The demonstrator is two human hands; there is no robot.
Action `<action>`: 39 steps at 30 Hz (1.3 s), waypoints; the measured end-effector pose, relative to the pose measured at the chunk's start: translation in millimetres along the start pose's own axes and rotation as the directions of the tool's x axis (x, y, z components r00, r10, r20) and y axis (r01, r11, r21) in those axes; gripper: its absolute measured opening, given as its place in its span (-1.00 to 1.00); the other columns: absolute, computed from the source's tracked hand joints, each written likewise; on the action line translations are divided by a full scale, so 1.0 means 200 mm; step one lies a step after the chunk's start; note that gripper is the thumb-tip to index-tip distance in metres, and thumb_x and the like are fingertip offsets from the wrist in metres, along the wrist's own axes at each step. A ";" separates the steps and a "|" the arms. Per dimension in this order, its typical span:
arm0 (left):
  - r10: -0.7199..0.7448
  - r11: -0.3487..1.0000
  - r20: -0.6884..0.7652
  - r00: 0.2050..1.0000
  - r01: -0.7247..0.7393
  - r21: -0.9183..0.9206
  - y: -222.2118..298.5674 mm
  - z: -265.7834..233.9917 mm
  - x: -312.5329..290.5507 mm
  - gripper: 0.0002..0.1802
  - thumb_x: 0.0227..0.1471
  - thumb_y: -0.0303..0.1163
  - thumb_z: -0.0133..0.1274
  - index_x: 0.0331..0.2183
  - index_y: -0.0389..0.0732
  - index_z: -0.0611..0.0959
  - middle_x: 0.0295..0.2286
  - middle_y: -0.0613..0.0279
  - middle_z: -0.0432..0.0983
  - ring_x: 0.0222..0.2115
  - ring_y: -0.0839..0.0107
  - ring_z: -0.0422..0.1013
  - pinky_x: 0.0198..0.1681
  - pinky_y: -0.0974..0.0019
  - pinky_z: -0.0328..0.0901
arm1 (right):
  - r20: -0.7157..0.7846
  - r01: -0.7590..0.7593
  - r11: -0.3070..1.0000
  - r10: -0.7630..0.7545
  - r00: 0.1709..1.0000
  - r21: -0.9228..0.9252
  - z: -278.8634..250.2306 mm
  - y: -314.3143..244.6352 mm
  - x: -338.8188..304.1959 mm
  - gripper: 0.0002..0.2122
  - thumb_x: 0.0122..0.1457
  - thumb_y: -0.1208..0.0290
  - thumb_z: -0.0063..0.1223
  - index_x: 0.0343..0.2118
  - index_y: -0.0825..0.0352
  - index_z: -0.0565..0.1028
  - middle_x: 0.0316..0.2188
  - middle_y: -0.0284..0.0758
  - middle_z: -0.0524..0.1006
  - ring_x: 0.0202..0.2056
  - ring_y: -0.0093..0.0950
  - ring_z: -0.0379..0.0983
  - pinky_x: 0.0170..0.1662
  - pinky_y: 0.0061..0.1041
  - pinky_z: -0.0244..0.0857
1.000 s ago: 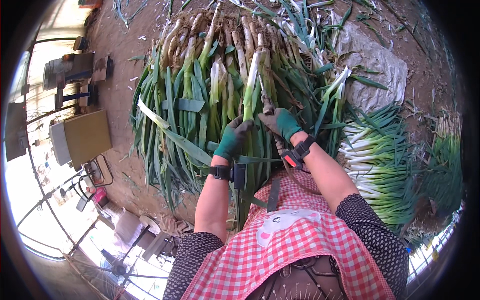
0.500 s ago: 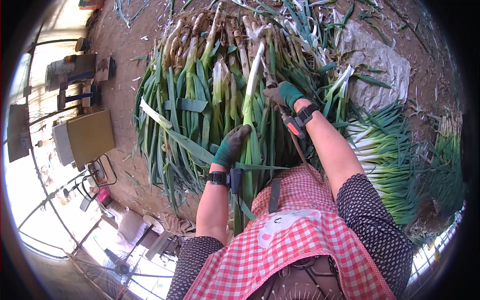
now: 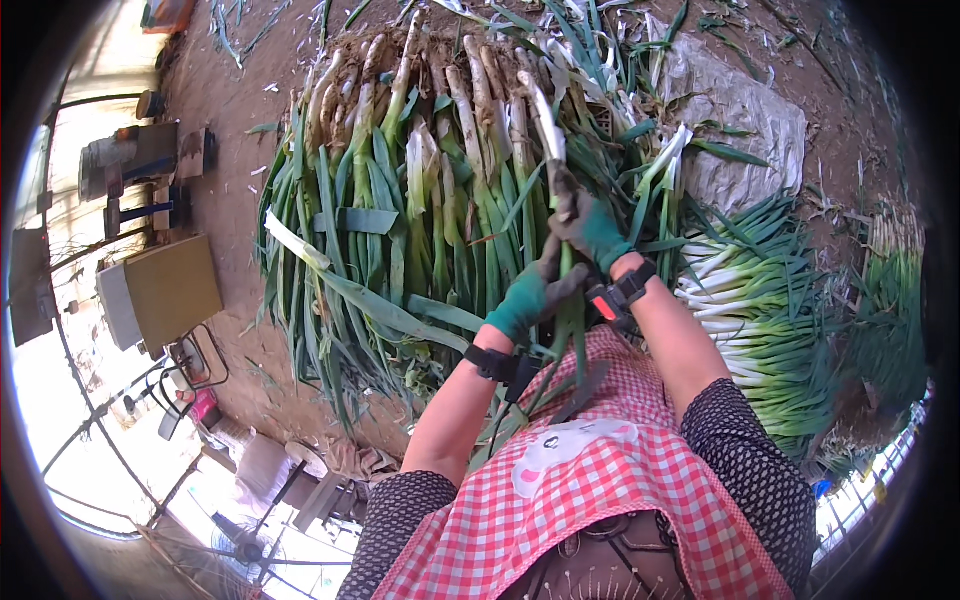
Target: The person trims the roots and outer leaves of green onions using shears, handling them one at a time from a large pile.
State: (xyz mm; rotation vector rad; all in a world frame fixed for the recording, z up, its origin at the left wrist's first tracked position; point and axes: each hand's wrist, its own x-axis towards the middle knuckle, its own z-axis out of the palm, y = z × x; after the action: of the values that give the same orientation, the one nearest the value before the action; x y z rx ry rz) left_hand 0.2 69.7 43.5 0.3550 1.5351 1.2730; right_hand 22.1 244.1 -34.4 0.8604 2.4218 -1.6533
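Fingers of the left hand (image 3: pixel 530 298) are wrapped around a leek (image 3: pixel 543 122), held over the leek pile (image 3: pixel 432 215); whether it is gripped by the right hand (image 3: pixel 596 230), curled against it, cannot be told.

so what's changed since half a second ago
The left hand has moved right, close below the right hand, which has come down and right. The leek has swung right, its white shaft now leaning up-left. Whether the right hand let go of its tool is unclear. The leek pile, cleaner leeks and whitish sheet stayed put.
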 end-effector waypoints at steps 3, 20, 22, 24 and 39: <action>0.142 0.974 0.045 0.989 -0.148 0.170 0.05 0.12 0.02 -0.30 0.31 -0.10 0.10 0.30 -0.31 0.37 0.08 -0.02 0.54 0.08 0.25 0.47 0.15 0.22 0.34 | -0.092 0.134 0.987 -0.142 0.986 -0.091 -0.39 0.09 0.06 -0.70 0.10 0.34 0.28 -0.16 0.32 0.48 -0.44 -0.42 0.46 -0.42 -0.49 0.38 -0.26 -0.43 0.41; 0.096 0.392 -0.622 0.777 0.545 0.741 -0.34 0.14 0.30 -0.20 0.08 -0.03 0.25 0.19 -0.24 0.34 -0.04 0.04 0.44 0.02 0.04 0.45 -0.10 -0.10 0.46 | -0.046 -0.197 0.679 0.234 0.971 -0.707 -0.57 0.86 -0.03 -0.61 0.22 0.10 0.06 -0.05 0.31 0.57 -0.26 0.04 0.66 -0.22 -0.01 0.64 -0.18 -0.01 0.47; -0.063 0.417 -0.698 0.714 0.654 0.631 -0.38 0.05 0.37 -0.22 0.05 -0.08 0.25 0.19 -0.21 0.35 0.04 -0.01 0.44 0.06 -0.07 0.44 -0.03 -0.13 0.45 | 0.044 -0.198 0.758 0.286 0.957 -0.622 -0.28 0.77 -0.09 -0.62 0.21 0.13 0.08 -0.06 0.31 0.61 -0.23 0.02 0.67 -0.20 -0.07 0.65 -0.17 -0.05 0.47; -0.220 0.479 -0.668 0.711 0.675 0.560 -0.27 -0.01 0.41 -0.37 0.04 -0.19 0.22 0.12 -0.18 0.46 0.00 -0.05 0.54 -0.04 -0.11 0.54 -0.02 -0.11 0.45 | 0.155 -0.216 0.745 0.394 0.906 -0.631 -0.19 0.85 -0.25 -0.63 0.19 0.15 0.11 -0.08 0.31 0.65 -0.20 0.00 0.68 -0.18 -0.14 0.67 -0.17 -0.08 0.48; 0.291 0.882 -0.300 0.908 -0.133 0.453 -0.52 -0.43 0.00 -0.88 0.08 -0.56 0.21 -0.27 -0.26 0.66 -0.36 0.34 0.54 -0.31 0.45 0.46 -0.16 0.37 0.40 | 0.465 -0.279 0.929 0.364 0.807 -0.243 0.04 0.02 -0.12 -0.67 0.10 0.17 0.31 -0.35 0.39 0.54 -0.51 -0.23 0.58 -0.46 -0.49 0.55 -0.35 -0.40 0.41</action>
State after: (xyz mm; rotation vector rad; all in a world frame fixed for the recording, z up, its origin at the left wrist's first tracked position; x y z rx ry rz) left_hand -33.4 -16.1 -56.6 0.6129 2.1500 1.2100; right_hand 42.7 228.7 -32.3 0.6614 1.8944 -1.3220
